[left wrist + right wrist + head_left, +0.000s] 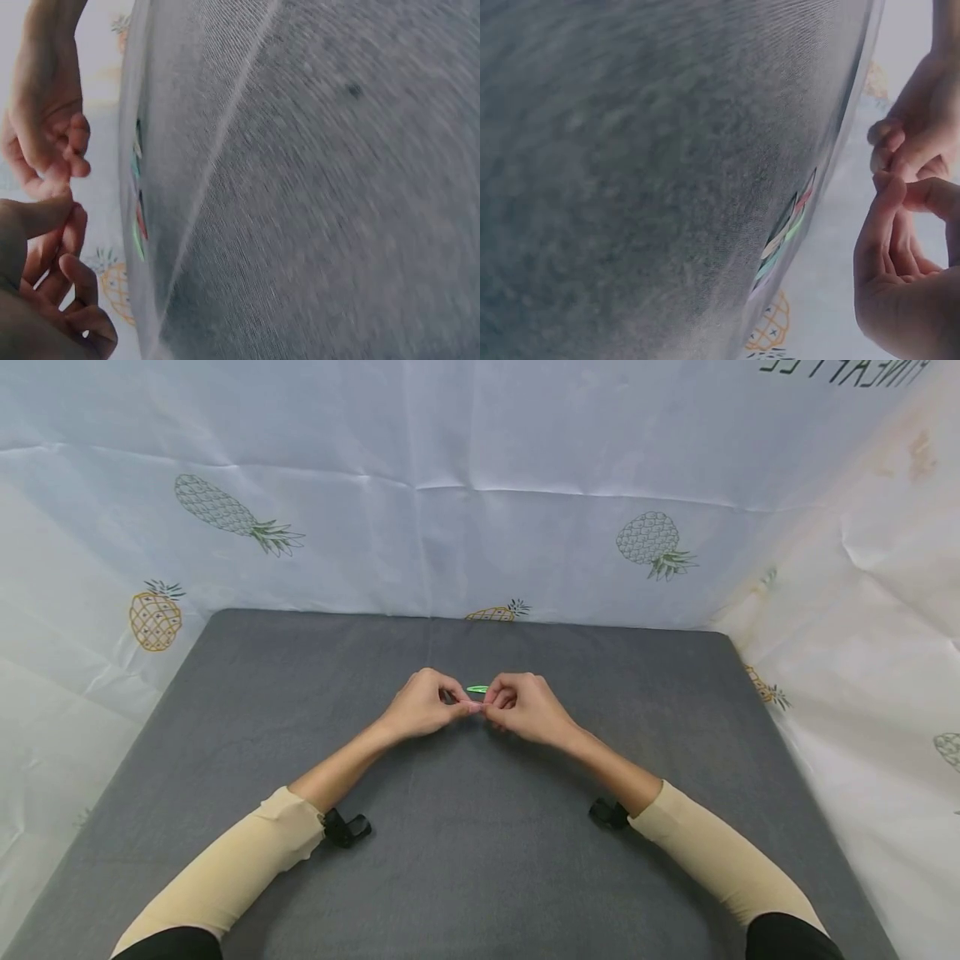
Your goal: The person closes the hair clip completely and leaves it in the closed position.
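Note:
Both hands meet fingertip to fingertip above the far middle part of the grey table. My left hand (425,703) pinches one side of a small pink piece (476,707) between thumb and forefinger. From the other side, my right hand (527,707) pinches it the same way. The fingertips cover most of the piece, so I cannot tell its exact kind. Just behind the hands lies a slim, leaf-shaped green piece (477,689), partly hidden by the right fingers. The right wrist view shows it among several slim coloured pieces (780,238) in red, teal, beige and green.
A grey cloth covers the table (480,860), with a crease running through it. White curtains (450,552) printed with pineapples hang behind the table and along both sides. Black wrist mounts (347,828) sit at the cuffs of the beige sleeves (232,860).

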